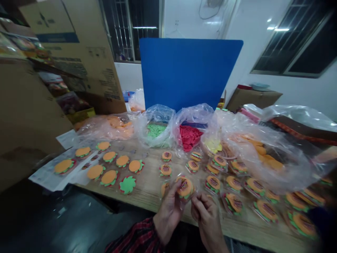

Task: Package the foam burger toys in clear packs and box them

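Note:
My left hand (pixel 170 211) grips a toy hamburger (pixel 185 187) in a clear plastic bag, thumb lying over its orange printed bun. At the bag's lower right edge, the closed fingers of my right hand (pixel 206 214) pinch the clear plastic. Bagged toy hamburgers stand to the right of my hands, among them one burger (pixel 212 184) and another (pixel 233 203). Left of my hands lie unprinted burgers (pixel 108 177) with plain orange tops. Beside these is a stack topped by a green lettuce piece (pixel 127 185), its bun absent.
Behind the burgers, plastic bags hold green pieces (pixel 156 130), red pieces (pixel 190 137) and orange buns (pixel 272 162). A blue board (pixel 189 73) rises at the back. Tall cardboard (pixel 86 66) borders the left, and paper sheets (pixel 54 175) lie on the wooden table (pixel 147 195).

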Tool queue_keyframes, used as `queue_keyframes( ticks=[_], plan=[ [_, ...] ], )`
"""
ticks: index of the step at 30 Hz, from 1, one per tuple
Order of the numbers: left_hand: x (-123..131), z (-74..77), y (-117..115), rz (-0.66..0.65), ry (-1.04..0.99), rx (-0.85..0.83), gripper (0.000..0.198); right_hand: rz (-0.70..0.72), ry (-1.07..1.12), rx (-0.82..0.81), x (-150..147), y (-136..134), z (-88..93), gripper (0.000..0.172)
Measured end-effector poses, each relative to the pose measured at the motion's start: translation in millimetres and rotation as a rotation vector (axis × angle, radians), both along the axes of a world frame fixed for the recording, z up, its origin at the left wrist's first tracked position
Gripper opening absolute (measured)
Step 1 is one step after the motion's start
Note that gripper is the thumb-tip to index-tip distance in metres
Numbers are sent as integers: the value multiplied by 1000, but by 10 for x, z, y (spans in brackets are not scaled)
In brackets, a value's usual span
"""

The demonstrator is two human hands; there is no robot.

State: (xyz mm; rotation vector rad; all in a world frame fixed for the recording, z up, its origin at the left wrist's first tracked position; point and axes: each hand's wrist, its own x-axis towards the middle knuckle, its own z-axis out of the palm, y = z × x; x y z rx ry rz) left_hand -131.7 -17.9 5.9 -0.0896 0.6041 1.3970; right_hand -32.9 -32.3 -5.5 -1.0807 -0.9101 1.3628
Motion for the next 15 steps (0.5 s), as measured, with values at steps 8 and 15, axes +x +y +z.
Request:
queue_keyframes(
  ticks=[8,15],
  plan=[
    [-559,36,75,-74,38,87,21,14,155,-88,-364,597,-32,20],
    [-1145,-132,-369,-70,228,80,14,44,62,-111,-448,1388,-241,19]
  ],
)
